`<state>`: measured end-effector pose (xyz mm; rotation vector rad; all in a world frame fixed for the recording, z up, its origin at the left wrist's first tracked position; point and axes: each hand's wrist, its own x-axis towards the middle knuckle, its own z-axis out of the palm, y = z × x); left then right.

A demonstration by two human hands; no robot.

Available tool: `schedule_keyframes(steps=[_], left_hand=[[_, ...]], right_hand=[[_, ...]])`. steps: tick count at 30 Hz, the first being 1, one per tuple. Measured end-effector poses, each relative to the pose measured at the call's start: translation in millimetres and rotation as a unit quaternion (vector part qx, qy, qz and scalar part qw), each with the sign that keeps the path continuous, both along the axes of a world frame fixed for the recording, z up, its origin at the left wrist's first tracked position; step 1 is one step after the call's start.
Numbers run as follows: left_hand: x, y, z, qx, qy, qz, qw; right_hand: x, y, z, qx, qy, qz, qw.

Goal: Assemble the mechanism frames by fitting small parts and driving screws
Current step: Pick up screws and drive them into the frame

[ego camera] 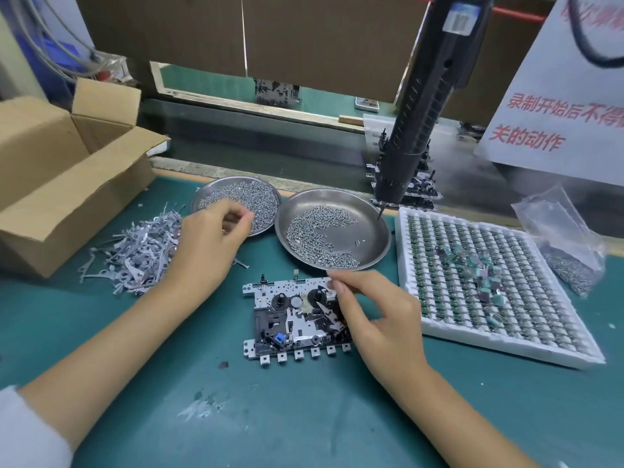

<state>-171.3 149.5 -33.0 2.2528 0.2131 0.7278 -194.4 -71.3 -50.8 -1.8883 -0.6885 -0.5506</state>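
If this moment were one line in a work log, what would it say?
left hand: picking in left screw dish | right hand: pinching part on frame | screwdriver: hanging unused

Open cardboard box [50, 170] sits far left on the green mat [304, 417]. White sign with red Chinese text [557, 106] stands back right; crumpled clear plastic bag [560, 231] lies just below it. Grey cables [50, 45] hang top left.

the mat [304, 417] is teal, the box [50, 170] plain brown. both dishes [378, 244] shine silver with grey screws [317, 228]. the sign [557, 96] is white with red lettering, the screwdriver [422, 113] black.
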Motion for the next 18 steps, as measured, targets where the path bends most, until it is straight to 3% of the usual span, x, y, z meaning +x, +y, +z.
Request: schedule_keyframes(steps=[2, 6, 11, 18], left_hand=[[-9.1, -6.0, 2.2, -0.076, -0.002, -0.038, 0.996], [-26.7, -29.9, 12.3, -0.187, 0.019, -0.172, 0.967], [-36.9, -48.1, 16.2, -0.309, 0.052, -0.241, 0.919], [-40.1, -57.5, 13.0, -0.409, 0.055, -0.265, 0.872]], right_hand=[[7.5, 5.4, 7.6, 0.000, 0.008, 0.002, 1.000], [19.7, 23.3, 29.3, 0.107, 0.184, 0.086, 0.973], [23.9, 30.1, 34.6, 0.134, 0.161, 0.136, 0.968], [17.8, 29.5, 26.9, 0.168, 0.144, 0.095, 0.971]])
